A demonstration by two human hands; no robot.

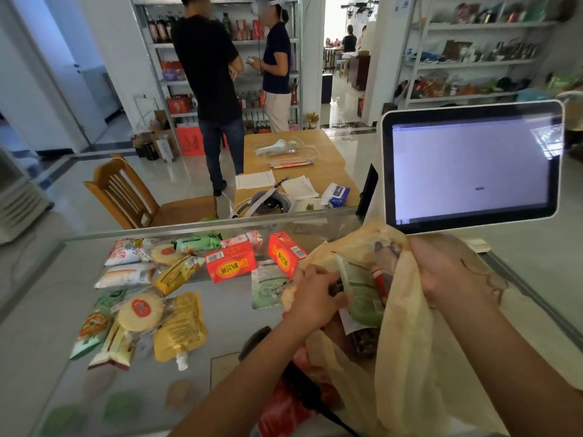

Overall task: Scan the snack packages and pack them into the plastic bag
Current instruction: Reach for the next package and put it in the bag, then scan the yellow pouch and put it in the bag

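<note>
Loose snack packages [148, 307] lie spread over the left half of the glass counter [47, 357], with two red boxes [230, 261] just behind them. A black scanner [255, 340] lies on the counter, mostly hidden under the left forearm. The left hand [315, 294] has its fingers curled round a green packet [362, 294] and holds it in the mouth of the yellowish plastic bag [407, 357]. The fingertips are hidden behind the packet. The right hand [448, 269] grips a bunched edge of the bag, lifting that side. Other goods inside the bag are blurred and hard to tell. A lit screen [473, 165] stands behind the bag.
</note>
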